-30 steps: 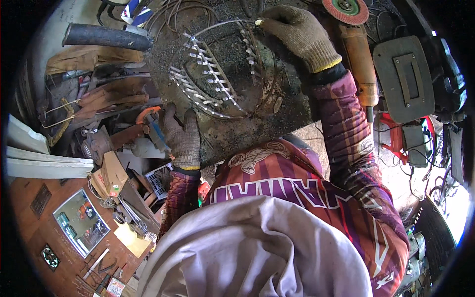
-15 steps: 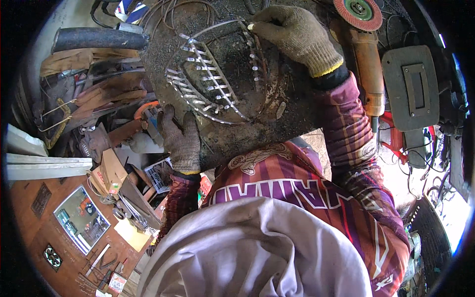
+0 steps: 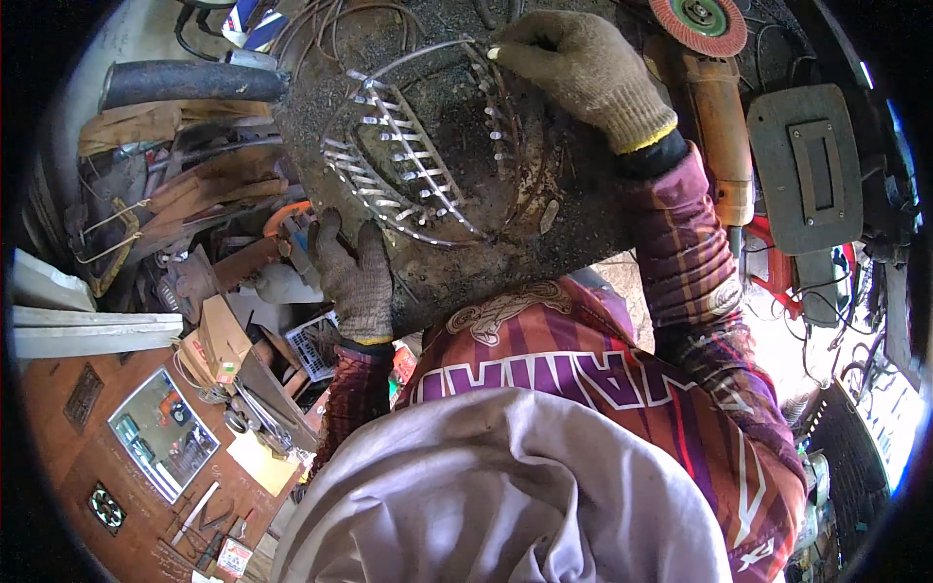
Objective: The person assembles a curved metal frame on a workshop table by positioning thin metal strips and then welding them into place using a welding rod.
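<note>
On the dark, gritty worktable lies a curved metal frame made of bent rods with rows of short rod pieces along them, like ribs. My right hand, in a knitted work glove, is at the frame's far right end. Its thumb and fingertips pinch a short, light-coloured metal piece close to the top of the curved rod. My gloved left hand rests at the table's near left edge, fingers apart and holding nothing, short of the frame.
An angle grinder with a flap disc and a dark welding mask lie on the right. Cables coil at the far edge. Left of the table are a dark pipe, a hacksaw and piled scrap. A brown board holds a mirror.
The view has shifted very slightly. Both hands and the metal frame keep nearly the same places, with the small piece still pinched in my right hand.
</note>
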{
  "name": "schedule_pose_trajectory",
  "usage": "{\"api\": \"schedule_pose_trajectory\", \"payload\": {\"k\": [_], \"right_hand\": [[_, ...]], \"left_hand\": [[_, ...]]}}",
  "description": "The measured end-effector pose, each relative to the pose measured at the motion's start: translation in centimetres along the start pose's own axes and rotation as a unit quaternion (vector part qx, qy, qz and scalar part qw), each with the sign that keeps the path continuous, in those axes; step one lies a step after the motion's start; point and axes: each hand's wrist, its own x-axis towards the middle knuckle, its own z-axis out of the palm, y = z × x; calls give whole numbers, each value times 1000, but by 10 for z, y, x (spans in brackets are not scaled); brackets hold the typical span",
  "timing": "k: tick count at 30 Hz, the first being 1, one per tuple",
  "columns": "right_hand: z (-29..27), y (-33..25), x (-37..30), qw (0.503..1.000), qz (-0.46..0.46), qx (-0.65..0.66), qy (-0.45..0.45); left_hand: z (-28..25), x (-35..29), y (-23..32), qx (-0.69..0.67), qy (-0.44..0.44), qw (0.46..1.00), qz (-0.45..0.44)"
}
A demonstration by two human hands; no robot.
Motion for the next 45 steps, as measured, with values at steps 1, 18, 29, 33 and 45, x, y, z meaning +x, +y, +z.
{"api": "schedule_pose_trajectory", "payload": {"k": [1, 18, 29, 33, 45], "right_hand": [[1, 1, 1, 1000, 1, -10, -7], [-11, 0, -7, 999, 40, 10, 15], [14, 33, -8, 995, -78, -50, 32], [17, 34, -5, 996, -82, -36, 19], [19, 28, -5, 995, -81, -56, 1]], "left_hand": [[0, 1, 0, -9, -5, 1000, -14], [6, -2, -15, -12, 14, 1000, 12], [12, -2, -28, -38, 21, 999, -6], [8, 1, -20, -9, 7, 1000, -7], [6, 0, -17, -9, 0, 1000, -4]]}}
